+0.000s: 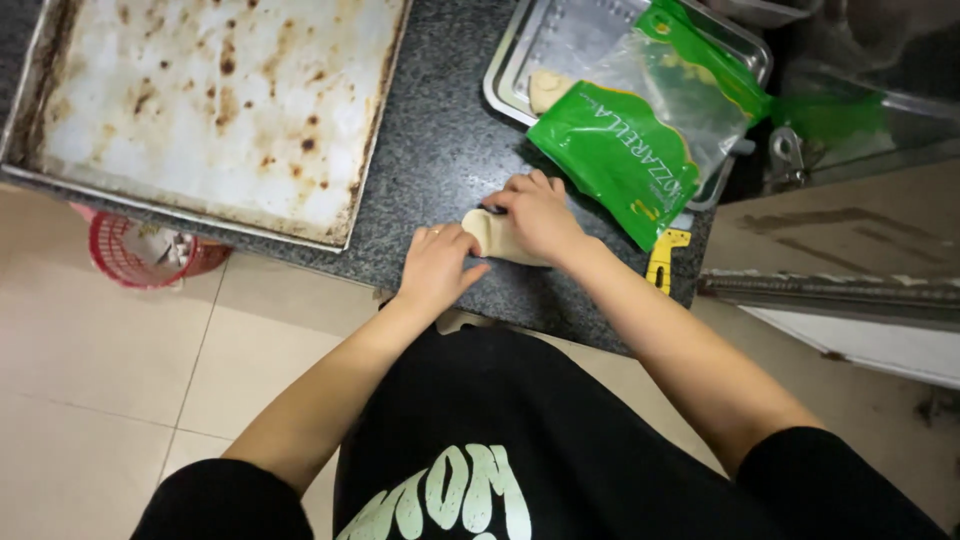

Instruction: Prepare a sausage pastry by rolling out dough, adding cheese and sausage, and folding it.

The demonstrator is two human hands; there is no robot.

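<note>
Your left hand [437,265] and right hand [540,215] both press curled fingers onto one pale dough piece [490,235] at the dark granite counter's [430,150] edge. Nearby: one green cheese bag [620,150], two trays.

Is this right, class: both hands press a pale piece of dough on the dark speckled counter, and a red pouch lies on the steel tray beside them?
Not quite. The head view shows the pouch is green, not red. The rest holds: the left hand and right hand press the pale dough on the dark speckled counter, and the pouch lies on the steel tray beside them.
</note>
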